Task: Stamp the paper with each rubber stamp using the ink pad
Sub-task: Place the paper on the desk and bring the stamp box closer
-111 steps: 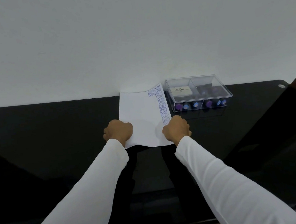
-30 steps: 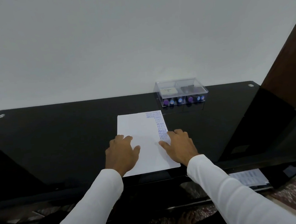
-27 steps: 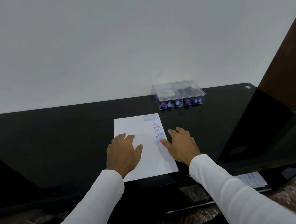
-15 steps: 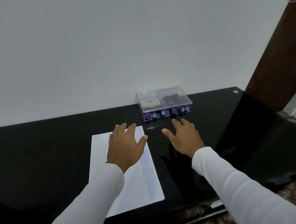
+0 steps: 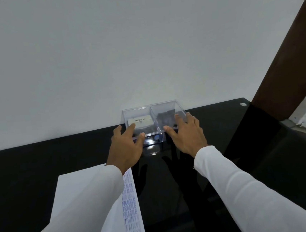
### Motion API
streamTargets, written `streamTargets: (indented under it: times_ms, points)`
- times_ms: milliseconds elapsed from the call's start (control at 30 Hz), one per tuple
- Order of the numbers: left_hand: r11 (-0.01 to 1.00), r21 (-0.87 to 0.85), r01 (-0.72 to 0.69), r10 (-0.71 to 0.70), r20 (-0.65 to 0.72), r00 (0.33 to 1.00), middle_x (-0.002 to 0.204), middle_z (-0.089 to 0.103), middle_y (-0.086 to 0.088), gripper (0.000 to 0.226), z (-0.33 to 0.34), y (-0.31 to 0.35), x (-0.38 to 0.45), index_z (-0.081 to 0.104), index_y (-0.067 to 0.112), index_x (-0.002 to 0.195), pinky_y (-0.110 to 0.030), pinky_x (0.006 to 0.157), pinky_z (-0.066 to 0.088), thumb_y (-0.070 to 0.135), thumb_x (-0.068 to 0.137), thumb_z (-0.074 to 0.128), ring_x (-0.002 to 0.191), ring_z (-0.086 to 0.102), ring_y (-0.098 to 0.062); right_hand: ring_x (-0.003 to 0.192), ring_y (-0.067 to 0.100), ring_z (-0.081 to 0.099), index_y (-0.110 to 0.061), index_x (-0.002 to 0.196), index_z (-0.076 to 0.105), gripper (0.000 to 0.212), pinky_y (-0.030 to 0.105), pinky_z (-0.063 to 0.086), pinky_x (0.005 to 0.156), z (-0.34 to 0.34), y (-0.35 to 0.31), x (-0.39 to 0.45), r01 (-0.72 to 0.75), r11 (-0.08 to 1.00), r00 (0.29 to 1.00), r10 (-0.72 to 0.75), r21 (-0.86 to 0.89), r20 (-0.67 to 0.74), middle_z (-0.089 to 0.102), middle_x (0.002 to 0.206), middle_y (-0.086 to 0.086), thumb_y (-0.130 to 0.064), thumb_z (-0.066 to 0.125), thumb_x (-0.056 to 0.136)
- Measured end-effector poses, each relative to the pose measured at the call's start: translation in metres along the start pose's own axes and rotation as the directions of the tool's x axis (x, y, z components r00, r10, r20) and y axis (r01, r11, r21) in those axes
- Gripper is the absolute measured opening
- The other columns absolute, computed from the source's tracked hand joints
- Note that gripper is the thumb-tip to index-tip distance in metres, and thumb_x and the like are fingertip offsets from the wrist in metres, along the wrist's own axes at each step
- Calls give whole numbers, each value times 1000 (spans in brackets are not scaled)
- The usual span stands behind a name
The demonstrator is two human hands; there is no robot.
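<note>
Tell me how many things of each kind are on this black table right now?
Paper: 1
Clear box: 1
Ink pad: 1
Hands: 2, left and right, both at the box
Stamps: partly hidden, cannot count
Total: 5

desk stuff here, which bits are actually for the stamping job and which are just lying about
For the job:
- paper, stamped down its right edge
- clear box by the wall
- Artline ink pad in its left compartment
- stamps with coloured ends along its front
- left hand and right hand, both reaching to the box

Just there:
- black glass desk
- brown wooden post
</note>
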State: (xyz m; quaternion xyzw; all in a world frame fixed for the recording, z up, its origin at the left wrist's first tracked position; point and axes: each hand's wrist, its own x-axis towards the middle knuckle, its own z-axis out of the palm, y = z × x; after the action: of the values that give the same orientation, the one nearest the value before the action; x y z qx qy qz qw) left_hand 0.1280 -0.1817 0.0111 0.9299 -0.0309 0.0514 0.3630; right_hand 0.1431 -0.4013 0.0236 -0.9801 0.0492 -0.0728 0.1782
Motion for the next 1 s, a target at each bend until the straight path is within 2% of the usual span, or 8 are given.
streamTargets:
  times_ms: [133, 267, 367, 500, 600, 800, 900, 1000]
  points:
    - [991, -96, 94, -92, 20, 996, 156, 36, -18, 62, 13, -3, 28, 36, 24, 156, -41, 116, 31, 50, 102, 51, 145, 33, -34, 144, 40, 20, -29, 147, 36, 70, 56, 32, 110, 8, 13, 26, -99, 984, 994, 92, 151, 55, 18, 159, 14, -72, 38, 92]
    - [984, -146, 99, -100, -3, 995, 148, 48, -11, 58, 23, -1, 33, 35, 17, 157, -30, 107, 36, 39, 105, 49, 134, 45, -28, 120, 38, 47, -31, 126, 48, 51, 46, 47, 100, 19, 21, 34, -108, 946, 994, 100, 305, 42, 33, 136, 9, -68, 43, 91]
    - [983, -151, 101, -103, -10, 995, 147, 48, -11, 57, 24, 3, 28, 34, 15, 157, -21, 98, 33, 35, 106, 49, 134, 46, -26, 113, 34, 50, -30, 122, 49, 44, 42, 48, 96, 22, 22, 30, -110, 932, 994, 108, 346, 25, 34, 130, 7, -62, 46, 92]
    - [982, -148, 114, -113, 20, 993, 148, 49, -11, 58, 19, 9, 16, 35, 13, 156, -18, 97, 29, 36, 105, 51, 136, 45, -26, 113, 33, 50, -28, 127, 48, 43, 40, 47, 95, 19, 24, 19, -120, 933, 992, 125, 338, 6, 33, 131, 8, -55, 47, 94]
    - [981, -146, 125, -121, 40, 992, 146, 50, -13, 60, 20, 16, 10, 35, 14, 156, -21, 100, 33, 37, 104, 52, 134, 48, -27, 113, 34, 50, -28, 130, 48, 42, 39, 45, 95, 16, 29, 15, -142, 930, 989, 145, 339, 17, 32, 132, 9, -51, 48, 95]
    - [977, -137, 161, -151, 81, 985, 148, 49, -13, 65, 15, 34, -44, 34, 15, 157, -38, 113, 38, 41, 102, 57, 136, 46, -31, 109, 36, 52, -27, 122, 50, 34, 37, 45, 90, -3, 36, -40, -197, 922, 980, 199, 332, 29, 34, 127, 9, -44, 52, 93]
    - [975, -139, 172, -160, 89, 983, 151, 48, -11, 65, 15, 41, -71, 34, 17, 157, -39, 113, 39, 41, 101, 57, 137, 46, -30, 110, 36, 52, -27, 126, 50, 37, 37, 44, 93, -11, 40, -67, -210, 920, 977, 211, 331, 34, 34, 128, 9, -43, 52, 93]
    - [974, -144, 175, -164, 91, 982, 154, 47, -9, 65, 13, 48, -102, 35, 17, 157, -40, 114, 39, 41, 101, 58, 140, 45, -31, 107, 36, 52, -27, 121, 51, 33, 34, 43, 89, -19, 42, -98, -216, 918, 976, 215, 332, 41, 34, 124, 8, -42, 53, 92]
